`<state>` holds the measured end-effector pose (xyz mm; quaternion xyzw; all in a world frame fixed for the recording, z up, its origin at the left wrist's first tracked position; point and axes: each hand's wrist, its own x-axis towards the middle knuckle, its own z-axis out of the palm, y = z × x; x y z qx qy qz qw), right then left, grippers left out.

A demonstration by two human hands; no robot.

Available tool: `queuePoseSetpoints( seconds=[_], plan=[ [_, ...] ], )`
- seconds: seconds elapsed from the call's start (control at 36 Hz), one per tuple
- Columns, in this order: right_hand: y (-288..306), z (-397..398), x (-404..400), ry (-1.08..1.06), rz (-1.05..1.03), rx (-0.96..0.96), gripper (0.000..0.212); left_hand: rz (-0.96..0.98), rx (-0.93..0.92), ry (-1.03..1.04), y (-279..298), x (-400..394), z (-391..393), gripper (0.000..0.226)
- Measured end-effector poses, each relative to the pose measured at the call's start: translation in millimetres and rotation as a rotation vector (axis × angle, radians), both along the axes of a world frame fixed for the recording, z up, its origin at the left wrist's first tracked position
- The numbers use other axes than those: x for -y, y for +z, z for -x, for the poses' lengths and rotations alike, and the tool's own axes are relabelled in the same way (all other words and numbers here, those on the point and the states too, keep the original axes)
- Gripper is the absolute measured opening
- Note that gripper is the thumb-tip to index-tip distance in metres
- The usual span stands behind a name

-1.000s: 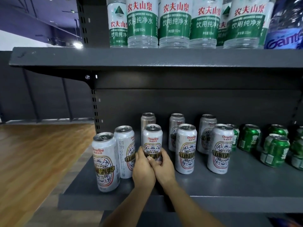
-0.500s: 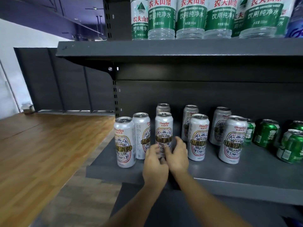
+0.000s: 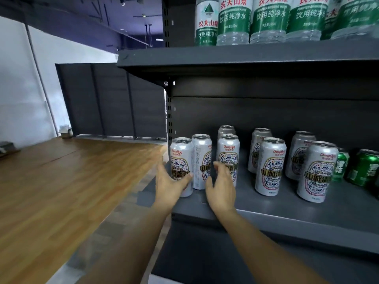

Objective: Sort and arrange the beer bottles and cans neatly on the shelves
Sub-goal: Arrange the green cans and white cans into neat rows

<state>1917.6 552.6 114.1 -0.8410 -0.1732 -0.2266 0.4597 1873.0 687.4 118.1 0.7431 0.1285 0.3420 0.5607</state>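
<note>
Several white ChongQing beer cans stand upright in loose rows on the dark grey shelf (image 3: 266,214). My left hand (image 3: 168,181) is spread at the leftmost can (image 3: 181,158), thumb touching its lower front, fingers reaching past its left side. My right hand (image 3: 222,187) hovers with relaxed fingers in front of the third can (image 3: 228,152), just right of the second can (image 3: 202,158). Neither hand grips a can. Green cans (image 3: 363,169) sit at the right end.
Green-labelled water bottles (image 3: 233,19) line the upper shelf (image 3: 246,56) overhead. The shelf's left end and its slotted upright (image 3: 169,119) lie just beside the leftmost can. A wooden floor (image 3: 61,181) stretches out to the left, with dark panels behind it.
Both hands let go of the third can and parted; my left hand moved left to the end can. The camera swung left.
</note>
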Motion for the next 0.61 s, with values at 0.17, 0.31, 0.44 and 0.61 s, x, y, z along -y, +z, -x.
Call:
queuePoseSetpoints(
  seconds=[0.17,0.31,0.44,0.61],
  plan=[
    [-2.9,3.0,-19.8,-0.008,0.007,-0.104,0.063,0.037,-0.14,-0.115,0.8,-18.8,-27.0,0.064],
    [-7.2,1.5,-29.9,-0.012,0.002,-0.15,0.068,0.029,-0.163,-0.053,-3.6,-35.1,-44.7,0.073],
    [-8.5,-2.2,-41.9,-0.031,-0.047,-0.224,0.072,0.039,-0.144,0.012,-4.2,-45.0,-55.8,0.068],
    [-5.4,-6.0,-49.0,-0.14,0.032,-0.237,0.079,0.022,-0.128,-0.043,-7.2,-49.9,-69.1,0.072]
  ],
)
